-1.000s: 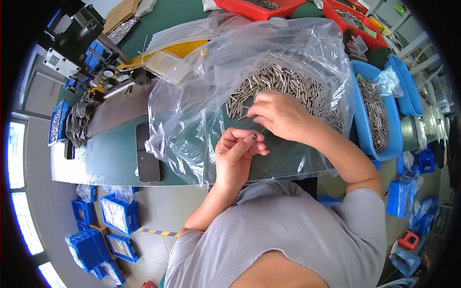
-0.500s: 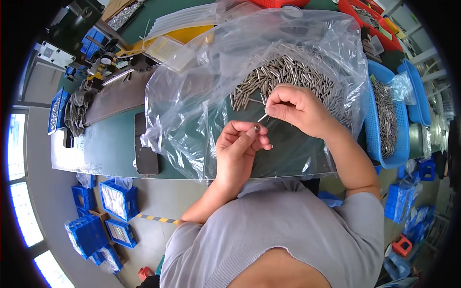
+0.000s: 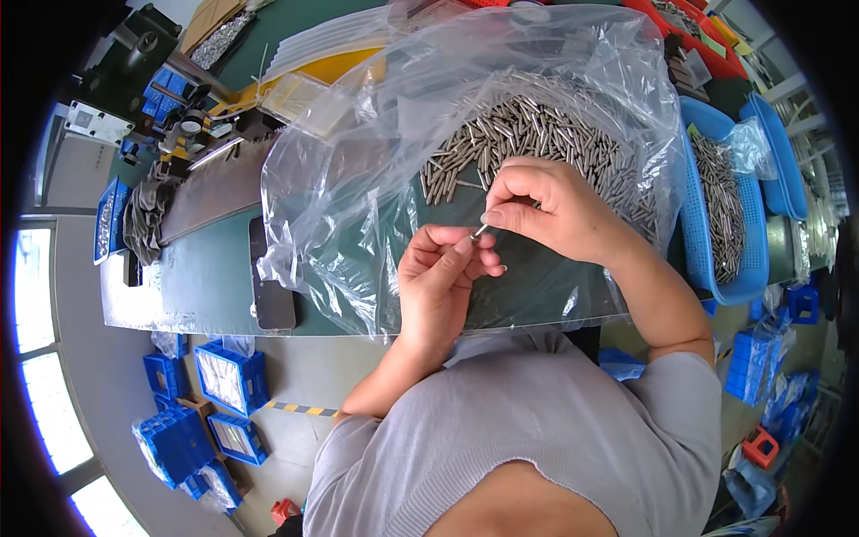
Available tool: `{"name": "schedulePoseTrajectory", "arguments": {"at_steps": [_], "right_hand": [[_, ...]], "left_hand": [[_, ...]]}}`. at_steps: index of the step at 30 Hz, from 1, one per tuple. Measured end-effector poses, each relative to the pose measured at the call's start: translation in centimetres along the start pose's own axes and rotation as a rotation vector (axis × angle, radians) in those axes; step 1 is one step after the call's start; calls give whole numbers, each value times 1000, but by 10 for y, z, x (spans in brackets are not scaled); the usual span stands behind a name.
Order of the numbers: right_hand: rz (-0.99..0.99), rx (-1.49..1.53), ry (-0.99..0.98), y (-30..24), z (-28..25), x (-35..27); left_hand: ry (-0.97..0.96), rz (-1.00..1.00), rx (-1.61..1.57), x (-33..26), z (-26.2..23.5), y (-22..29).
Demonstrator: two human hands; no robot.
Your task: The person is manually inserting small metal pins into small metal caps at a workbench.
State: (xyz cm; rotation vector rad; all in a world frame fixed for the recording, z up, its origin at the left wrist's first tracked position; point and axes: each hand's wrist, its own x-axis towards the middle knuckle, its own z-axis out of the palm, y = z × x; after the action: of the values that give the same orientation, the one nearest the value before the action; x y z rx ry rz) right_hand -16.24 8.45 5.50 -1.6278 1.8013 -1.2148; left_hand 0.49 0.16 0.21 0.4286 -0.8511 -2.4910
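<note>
My right hand (image 3: 553,212) pinches a thin, bright metal pin (image 3: 481,230) between thumb and forefinger. The pin slants down to the fingertips of my left hand (image 3: 438,277). There, thumb and forefinger close on a small metal part (image 3: 473,237), mostly hidden by the fingers, and the pin's lower end meets it. Whether the pin is inside the part or only touching it, I cannot tell. Just beyond my hands, a large heap of slim metal pins (image 3: 510,134) lies on a clear plastic bag (image 3: 349,197).
A blue basket (image 3: 756,255) of metal pins stands to the right, beside another blue tray (image 3: 787,192). At the left lie a dark phone (image 3: 273,300) and grey gloves (image 3: 143,215). A bench fixture with a dial gauge (image 3: 191,123) stands at the far left. Red bins (image 3: 729,64) sit at the far right.
My right hand has come slightly down and left, bringing its fingertips closer to my left fingertips. Less of the pin shows between them. The whole view has shifted a little.
</note>
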Motion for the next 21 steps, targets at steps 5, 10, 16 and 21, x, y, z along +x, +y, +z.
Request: {"name": "schedulePoseTrajectory", "arguments": {"at_steps": [5, 10, 16, 21], "right_hand": [[-56, 9, -20, 3, 5, -1], [305, 381, -165, 4, 8, 2], [78, 42, -48, 1, 11, -2], [320, 317, -15, 8, -2, 7]], "left_hand": [[-7, 0, 5, 0, 2, 0], [-14, 2, 67, 0, 3, -1], [26, 23, 76, 1, 6, -2], [39, 38, 12, -2, 5, 0]]}}
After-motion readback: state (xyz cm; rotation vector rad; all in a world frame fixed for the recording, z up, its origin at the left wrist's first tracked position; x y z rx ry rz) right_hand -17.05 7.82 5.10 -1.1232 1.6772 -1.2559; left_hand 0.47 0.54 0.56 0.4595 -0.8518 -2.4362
